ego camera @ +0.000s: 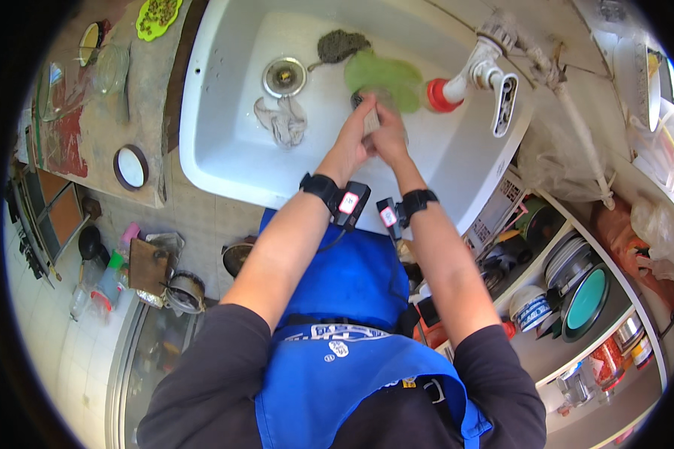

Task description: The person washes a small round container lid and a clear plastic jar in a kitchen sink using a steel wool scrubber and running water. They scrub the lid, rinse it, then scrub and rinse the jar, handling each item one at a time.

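Over the white sink [230, 151], my left hand [349, 139] and my right hand [390, 134] are close together, gripping a blurred grey-and-beige item [372, 122]. The fingers hide much of it, and motion blur keeps me from telling what it is. Just beyond the hands lies a flat green thing [385, 78], its material unclear. A dark grey-green crumpled scrubber or cloth [341, 46] rests farther back. To the left, a wet greyish-white cloth [283, 122] lies on the sink floor, near the metal drain [285, 77].
A white tap [480, 64] with a red end [442, 96] juts over the sink's right side. At left stands a worn table [104, 126] with a round dark-rimmed mirror or lid [130, 167] and a lime-green dish [158, 18]. Shelves [573, 359] with bowls and jars stand at right.
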A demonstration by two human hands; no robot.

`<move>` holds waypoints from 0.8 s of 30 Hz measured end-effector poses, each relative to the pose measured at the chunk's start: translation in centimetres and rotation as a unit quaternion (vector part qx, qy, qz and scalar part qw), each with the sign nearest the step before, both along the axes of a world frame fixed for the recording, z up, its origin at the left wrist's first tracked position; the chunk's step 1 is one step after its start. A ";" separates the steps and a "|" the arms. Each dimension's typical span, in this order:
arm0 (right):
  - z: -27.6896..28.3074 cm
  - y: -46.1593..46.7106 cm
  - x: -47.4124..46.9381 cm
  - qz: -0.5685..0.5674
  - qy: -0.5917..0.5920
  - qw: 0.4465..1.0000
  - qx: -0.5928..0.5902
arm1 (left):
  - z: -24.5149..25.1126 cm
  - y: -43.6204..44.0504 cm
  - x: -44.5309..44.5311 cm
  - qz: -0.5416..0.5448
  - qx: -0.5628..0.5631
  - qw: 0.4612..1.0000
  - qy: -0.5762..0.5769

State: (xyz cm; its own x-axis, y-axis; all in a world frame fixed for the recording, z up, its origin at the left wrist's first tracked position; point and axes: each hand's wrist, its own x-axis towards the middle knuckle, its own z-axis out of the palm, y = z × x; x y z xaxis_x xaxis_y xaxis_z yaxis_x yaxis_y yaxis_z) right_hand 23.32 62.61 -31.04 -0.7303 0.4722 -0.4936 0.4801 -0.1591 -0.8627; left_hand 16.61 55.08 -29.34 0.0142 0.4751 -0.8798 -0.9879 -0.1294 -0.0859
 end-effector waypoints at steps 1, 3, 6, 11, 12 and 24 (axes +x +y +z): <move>0.0 0.0 0.0 -0.018 -0.014 0.999 -0.026 | 0.0 0.5 0.2 -0.033 -0.019 0.998 0.051; -0.2 0.5 -0.4 -0.067 0.011 0.991 -0.118 | 0.1 2.2 0.0 -0.089 -0.101 0.976 0.168; -0.7 1.5 -1.5 -0.037 -0.005 0.989 -0.144 | 0.6 2.4 0.1 -0.075 -0.021 0.977 0.198; 0.6 1.5 -1.0 0.060 -0.078 0.994 0.039 | 0.6 0.9 0.2 0.070 0.087 0.992 0.051; 0.9 1.1 -0.9 0.044 -0.058 0.997 0.041 | 0.4 0.9 0.2 0.071 0.114 0.989 0.057; 0.5 -1.2 -1.8 -0.098 0.008 0.983 -0.153 | -0.5 -0.8 -1.0 0.078 0.029 0.997 -0.002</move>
State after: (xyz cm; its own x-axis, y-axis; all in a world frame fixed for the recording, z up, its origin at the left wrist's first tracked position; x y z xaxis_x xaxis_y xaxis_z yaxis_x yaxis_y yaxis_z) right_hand 21.50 61.42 -30.53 -0.6488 0.4350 -0.6243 0.4020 -0.5007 -0.7666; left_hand 15.60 54.24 -29.87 -0.0607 0.5222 -0.8506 -0.9559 -0.2758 -0.1011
